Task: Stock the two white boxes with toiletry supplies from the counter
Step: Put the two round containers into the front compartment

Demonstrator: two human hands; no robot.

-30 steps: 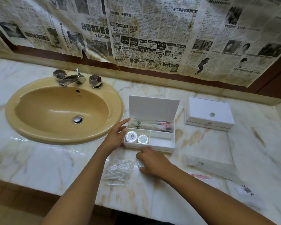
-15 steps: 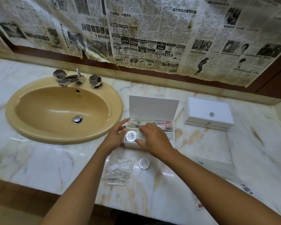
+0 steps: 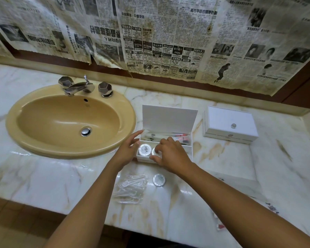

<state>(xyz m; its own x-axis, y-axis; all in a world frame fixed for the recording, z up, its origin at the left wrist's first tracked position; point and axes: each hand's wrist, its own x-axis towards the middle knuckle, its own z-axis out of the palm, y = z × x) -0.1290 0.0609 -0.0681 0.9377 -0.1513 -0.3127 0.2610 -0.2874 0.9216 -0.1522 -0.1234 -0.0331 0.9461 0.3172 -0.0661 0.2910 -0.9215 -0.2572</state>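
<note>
marble counter (image 3: 222,176): soap puck (image 3: 154,152) under right grip (image 3: 170,154)

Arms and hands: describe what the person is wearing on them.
Nothing shows. Both forearms are bare up to the frame edge, with no sleeve or cuff in view. The left hand and right hand carry no gloves, and no rings, watch or bracelet can be seen.

Two white boxes are counted: one open (image 3: 168,120), one closed (image 3: 230,127). Three round soaps are seen: two boxed (image 3: 144,149), one loose (image 3: 159,180). One sink (image 3: 70,120) is seen.
</note>
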